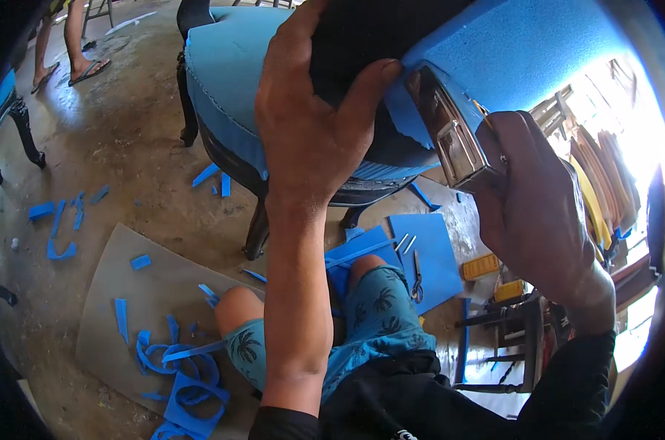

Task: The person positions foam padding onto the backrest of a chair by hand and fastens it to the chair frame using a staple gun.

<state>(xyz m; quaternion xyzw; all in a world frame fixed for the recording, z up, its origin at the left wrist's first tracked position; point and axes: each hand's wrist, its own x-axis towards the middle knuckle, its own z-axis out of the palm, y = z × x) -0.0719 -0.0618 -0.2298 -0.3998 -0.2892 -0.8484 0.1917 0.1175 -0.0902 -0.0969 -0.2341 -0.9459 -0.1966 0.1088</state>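
The hands are apart. The right hand point(534, 183) is clamped around a metal stapler point(450, 139), which is tilted against the blue foam point(527, 51) of the chair point(230, 70), in front of the person. The left hand point(310, 125) lies against the black part point(373, 44) of the chair, thumb pointing toward the stapler; its other fingertips are hidden, so I cannot tell whether it grips. Below, scissors point(417, 277) lie on a blue sheet point(445, 249), and scraps point(189, 411) litter the floor point(153, 176) and cardboard point(105, 293).
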